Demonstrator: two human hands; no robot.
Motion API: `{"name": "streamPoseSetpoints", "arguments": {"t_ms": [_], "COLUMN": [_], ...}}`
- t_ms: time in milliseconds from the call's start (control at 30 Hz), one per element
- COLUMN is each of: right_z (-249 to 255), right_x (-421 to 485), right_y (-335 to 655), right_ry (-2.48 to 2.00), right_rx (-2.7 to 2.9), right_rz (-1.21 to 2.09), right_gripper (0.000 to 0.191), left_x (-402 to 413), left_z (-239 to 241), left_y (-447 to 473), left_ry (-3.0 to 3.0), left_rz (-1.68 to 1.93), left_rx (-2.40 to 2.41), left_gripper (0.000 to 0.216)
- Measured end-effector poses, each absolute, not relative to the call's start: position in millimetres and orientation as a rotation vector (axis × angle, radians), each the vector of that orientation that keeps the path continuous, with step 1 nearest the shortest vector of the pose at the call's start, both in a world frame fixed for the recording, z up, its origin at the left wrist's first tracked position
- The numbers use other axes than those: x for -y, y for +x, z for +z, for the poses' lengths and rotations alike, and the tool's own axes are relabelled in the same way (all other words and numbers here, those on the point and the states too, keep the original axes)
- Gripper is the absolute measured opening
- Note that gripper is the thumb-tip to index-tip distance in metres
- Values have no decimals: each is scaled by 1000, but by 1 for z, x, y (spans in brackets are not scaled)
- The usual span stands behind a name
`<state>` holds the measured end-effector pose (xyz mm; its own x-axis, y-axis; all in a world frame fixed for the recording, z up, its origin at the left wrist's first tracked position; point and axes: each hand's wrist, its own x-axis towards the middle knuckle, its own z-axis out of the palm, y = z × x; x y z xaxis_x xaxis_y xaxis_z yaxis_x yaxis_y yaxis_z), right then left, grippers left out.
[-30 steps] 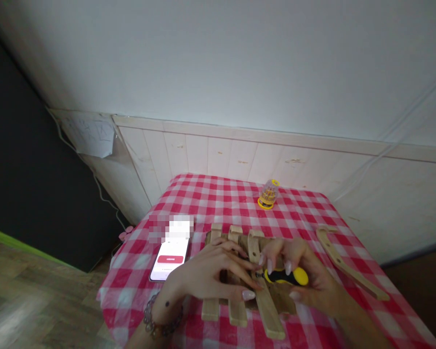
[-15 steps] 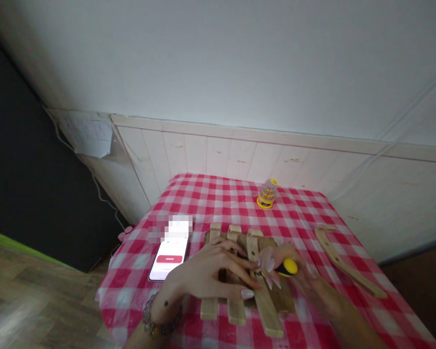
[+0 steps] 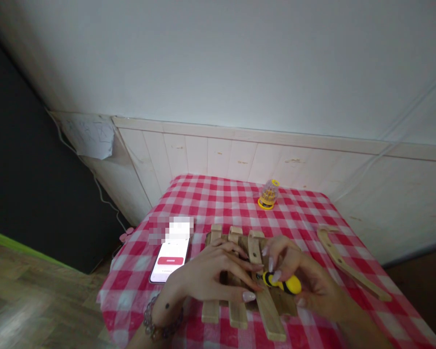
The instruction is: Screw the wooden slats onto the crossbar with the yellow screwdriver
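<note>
A wooden slatted piece point(image 3: 240, 310) made of pale strips on a darker crossbar lies on the red-and-white checked tablecloth point(image 3: 218, 198). My left hand point(image 3: 210, 276) rests on the slats with its fingers stretched out, pressing them down. My right hand point(image 3: 305, 281) is wrapped round a short yellow-and-black screwdriver point(image 3: 281, 282), whose tip points left at a slat beside my left fingertips.
A phone point(image 3: 170, 257) with a lit screen lies left of the wood. A curved wooden part point(image 3: 349, 266) lies at the right. A small clear jar with a yellow base point(image 3: 268, 195) stands near the far edge, by the panelled wall. The table ends close at left and front.
My right hand has turned the screwdriver about its axis, shifting its grip on the handle. The left hand has stayed pressed on the slats.
</note>
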<state>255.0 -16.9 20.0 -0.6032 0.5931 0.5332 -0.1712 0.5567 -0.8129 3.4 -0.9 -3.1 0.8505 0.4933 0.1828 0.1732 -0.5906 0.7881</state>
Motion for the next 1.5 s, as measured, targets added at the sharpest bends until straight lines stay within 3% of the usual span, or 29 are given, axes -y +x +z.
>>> {"name": "streamPoseSetpoints", "arguments": {"t_ms": [433, 733, 1000, 1233, 1500], "right_z": [0, -21, 16, 19, 14], "right_x": [30, 31, 23, 19, 27], "right_y": [243, 248, 248, 252, 245], "right_ry": [-399, -585, -341, -376, -403], "right_rx": [1736, 1711, 1983, 1944, 1781], "right_rz": [1295, 1241, 1066, 850, 1046], "right_gripper": [18, 53, 33, 19, 16], "left_x": [3, 2, 1, 2, 1], "left_z": [-3, 0, -6, -3, -2], "left_y": [4, 4, 3, 4, 4], "left_ry": [2199, 2200, 2229, 2215, 2204], "left_rz": [494, 468, 489, 468, 436], "left_rx": [-487, -484, -498, -488, -499], "left_gripper": [32, 32, 35, 33, 32]}}
